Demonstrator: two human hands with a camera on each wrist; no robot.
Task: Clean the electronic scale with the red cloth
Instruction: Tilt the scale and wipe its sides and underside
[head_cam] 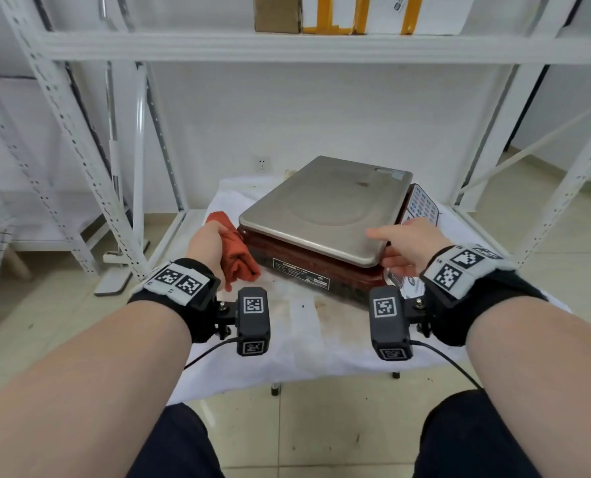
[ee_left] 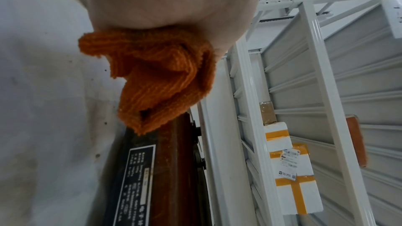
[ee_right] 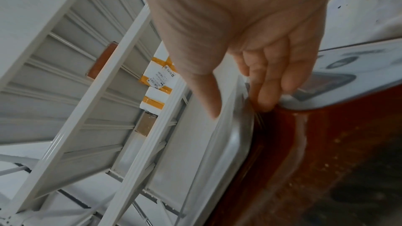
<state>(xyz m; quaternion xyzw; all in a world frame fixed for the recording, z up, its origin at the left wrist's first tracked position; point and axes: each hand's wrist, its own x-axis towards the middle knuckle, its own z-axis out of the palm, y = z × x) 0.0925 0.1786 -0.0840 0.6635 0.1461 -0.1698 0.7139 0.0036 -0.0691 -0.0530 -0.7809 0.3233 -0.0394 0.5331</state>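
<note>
The electronic scale has a steel platter (head_cam: 325,205) on a dark red body (head_cam: 307,267) and stands on a low table. To its left, my left hand (head_cam: 211,243) grips the bunched red cloth (head_cam: 238,257), which hangs against the scale's near left corner. In the left wrist view the cloth (ee_left: 161,78) droops from my palm above the scale body (ee_left: 174,169). My right hand (head_cam: 385,248) is at the platter's near right corner, thumb over the top and straight fingers (ee_right: 267,92) at the gap under the platter edge (ee_right: 228,135). I cannot tell whether it presses.
A stained white cover (head_cam: 307,332) drapes the table. The scale's keypad panel (head_cam: 423,205) faces right. White metal shelving (head_cam: 287,46) surrounds the table, with taped boxes (head_cam: 325,12) on the shelf above. A wall socket (head_cam: 262,164) sits behind. Tiled floor lies below.
</note>
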